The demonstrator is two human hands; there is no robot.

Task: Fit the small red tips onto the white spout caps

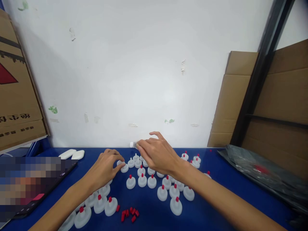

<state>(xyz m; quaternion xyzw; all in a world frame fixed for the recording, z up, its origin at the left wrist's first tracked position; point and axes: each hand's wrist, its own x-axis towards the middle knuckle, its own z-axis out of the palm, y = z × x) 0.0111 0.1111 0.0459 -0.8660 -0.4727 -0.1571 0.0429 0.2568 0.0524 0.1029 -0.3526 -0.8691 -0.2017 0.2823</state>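
My left hand [106,167] is closed in a pinch, thumb and forefinger around the spout of a white dome-shaped nozzle cap [124,168] at the left end of the back group. My right hand [156,155] reaches over the back of the group, its fingers curled on a small clear bottle with a white cap [132,145]; most of the bottle is hidden by the hand. Between and below the hands stand several white nozzle caps with red tips [151,181]. Plain ones without red tips [131,163] sit at the back. Loose red tips [127,213] lie in front.
Left on the blue table [149,221] are a dark-edged, blurred-out device [67,168] and two white rounded objects [78,155]. A dark plastic bag [255,170] lies at the right. Cardboard [19,96] stands at left, more cardboard [232,102] at right, against a white wall.
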